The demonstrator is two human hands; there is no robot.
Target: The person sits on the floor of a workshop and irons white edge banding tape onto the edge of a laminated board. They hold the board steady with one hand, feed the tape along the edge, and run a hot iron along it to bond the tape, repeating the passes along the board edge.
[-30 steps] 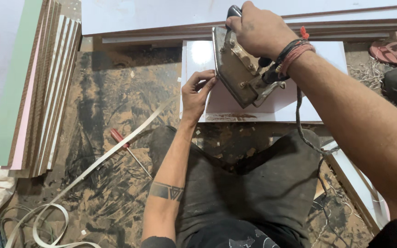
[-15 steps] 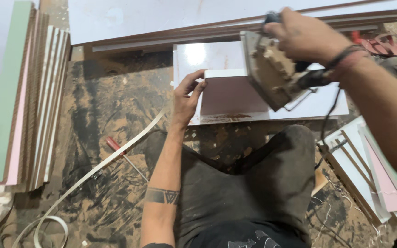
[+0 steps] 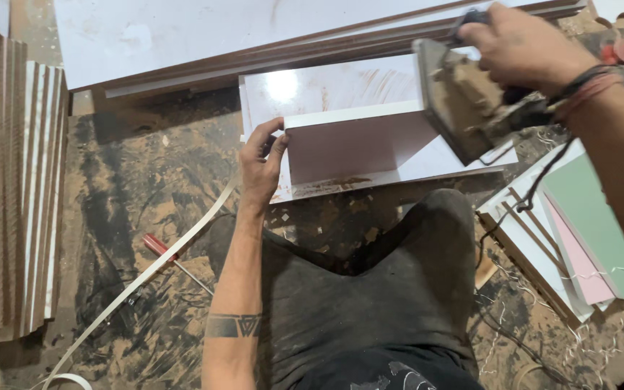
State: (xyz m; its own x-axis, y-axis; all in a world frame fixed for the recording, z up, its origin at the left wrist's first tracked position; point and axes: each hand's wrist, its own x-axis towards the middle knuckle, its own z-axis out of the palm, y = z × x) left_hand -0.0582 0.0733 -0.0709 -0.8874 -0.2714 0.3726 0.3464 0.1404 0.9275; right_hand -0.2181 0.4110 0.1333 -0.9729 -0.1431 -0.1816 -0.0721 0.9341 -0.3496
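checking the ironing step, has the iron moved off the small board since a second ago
Yes. The iron in the right hand has shifted right, from over the white board middle to its right end.

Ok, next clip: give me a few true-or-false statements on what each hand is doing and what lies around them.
1. The left hand grips the end of an upright white panel. True.
2. The right hand holds a clothes iron. True.
3. The iron lies flat on the floor. False: it is lifted and tilted above the panels.
4. A red-handled screwdriver lies on the floor. True.
5. The left hand holds the screwdriver. False: it lies apart, untouched.
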